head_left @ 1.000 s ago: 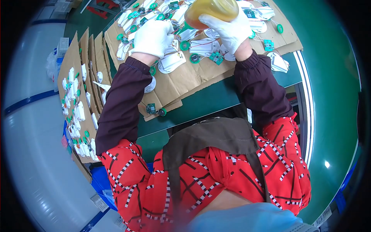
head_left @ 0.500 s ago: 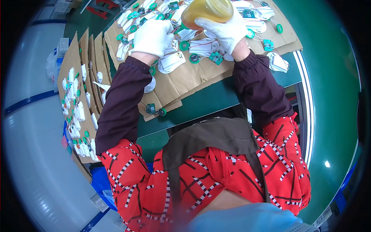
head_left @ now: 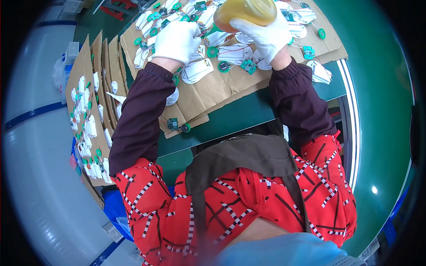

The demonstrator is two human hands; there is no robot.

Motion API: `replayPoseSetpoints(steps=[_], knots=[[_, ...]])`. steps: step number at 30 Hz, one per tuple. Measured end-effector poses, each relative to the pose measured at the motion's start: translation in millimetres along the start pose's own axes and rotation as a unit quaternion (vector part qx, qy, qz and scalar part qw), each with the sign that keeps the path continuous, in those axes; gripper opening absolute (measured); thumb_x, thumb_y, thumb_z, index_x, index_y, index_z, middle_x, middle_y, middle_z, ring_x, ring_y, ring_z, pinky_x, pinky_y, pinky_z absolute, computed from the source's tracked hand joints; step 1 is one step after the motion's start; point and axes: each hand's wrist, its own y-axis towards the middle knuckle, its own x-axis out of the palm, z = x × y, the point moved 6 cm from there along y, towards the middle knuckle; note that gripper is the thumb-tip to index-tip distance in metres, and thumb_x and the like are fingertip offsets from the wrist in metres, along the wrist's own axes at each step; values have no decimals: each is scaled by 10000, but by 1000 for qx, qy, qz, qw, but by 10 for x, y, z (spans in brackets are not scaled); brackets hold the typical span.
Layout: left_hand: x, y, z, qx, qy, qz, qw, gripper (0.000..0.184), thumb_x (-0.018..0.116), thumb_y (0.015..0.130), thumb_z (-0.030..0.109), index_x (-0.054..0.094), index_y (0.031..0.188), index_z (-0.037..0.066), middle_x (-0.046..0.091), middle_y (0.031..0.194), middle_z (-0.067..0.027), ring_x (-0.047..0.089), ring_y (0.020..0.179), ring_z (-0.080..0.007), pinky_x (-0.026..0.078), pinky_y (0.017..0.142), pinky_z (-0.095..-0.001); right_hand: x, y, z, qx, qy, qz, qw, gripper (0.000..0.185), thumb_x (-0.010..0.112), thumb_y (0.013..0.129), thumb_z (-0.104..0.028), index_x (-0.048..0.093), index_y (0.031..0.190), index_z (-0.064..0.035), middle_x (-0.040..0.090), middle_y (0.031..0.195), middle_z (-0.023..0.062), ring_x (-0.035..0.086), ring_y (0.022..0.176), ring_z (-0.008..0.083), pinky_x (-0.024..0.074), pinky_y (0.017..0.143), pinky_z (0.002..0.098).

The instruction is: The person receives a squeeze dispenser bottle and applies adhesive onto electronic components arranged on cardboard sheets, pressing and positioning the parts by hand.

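Note:
My right hand (head_left: 269, 37), in a white glove, is wrapped round a translucent bottle of yellowish liquid (head_left: 246, 14), tilted over the parts on the cardboard. Its nozzle end is hard to make out among them. To the left, my gloved left hand (head_left: 176, 43) has its fingers curled together over the parts; what they pinch, if anything, is hidden. Just below that hand lies a white plastic housing (head_left: 197, 71). Between the hands are a green round disc (head_left: 212, 52) and another white housing (head_left: 235, 52) with thin wires. A green circuit board (head_left: 249, 66) lies beside them.
Brown cardboard (head_left: 222, 84) covered with several housings, boards and wires lies on a green table (head_left: 239, 113). More loaded cardboard sheets (head_left: 100, 119) stand at the left. A loose housing (head_left: 319, 72) sits at the right edge. A bright light strip (head_left: 350, 119) runs along the right.
My right hand has shifted slightly to the right with the bottle. My left hand has stayed nearly in place.

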Motion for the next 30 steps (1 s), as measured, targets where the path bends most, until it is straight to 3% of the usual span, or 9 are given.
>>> replayPoseSetpoints(steps=[1,4,7,26,30], knots=[[7,1,-6,6,0,7,1000,98,644,763,164,657,789,70,627,720,-144,626,686,-309,493,622,-386,-54,-27,67,100,-49,47,993,628,794,701,-47,494,1252,-19,604,1144,73,573,1042,175,465,909,312],[29,2,-27,13,0,17,1000,101,641,766,169,658,797,74,631,728,-140,628,689,-306,493,626,-386,-26,-54,4,150,-24,72,986,633,795,703,-48,490,1257,-20,595,1154,72,565,1053,180,454,923,315],[17,10,-20,7,0,12,1000,102,641,767,173,657,799,77,636,741,-135,629,696,-303,493,630,-386,-2,-36,-61,99,-36,48,993,630,792,704,-44,490,1256,-21,598,1147,71,567,1049,180,456,919,316],[27,36,-30,3,15,13,1000,112,643,784,185,657,789,74,639,749,-128,625,697,-291,489,629,-376,-3,-21,-80,130,-53,42,989,581,764,732,-45,496,1247,-20,599,1137,70,569,1037,170,471,897,308],[34,27,-49,7,3,24,1000,115,642,788,184,654,788,69,635,748,-133,623,693,-290,486,627,-374,-43,-4,-122,140,-46,78,986,516,742,754,-56,520,1218,-10,613,1107,70,583,1001,165,481,864,292]])
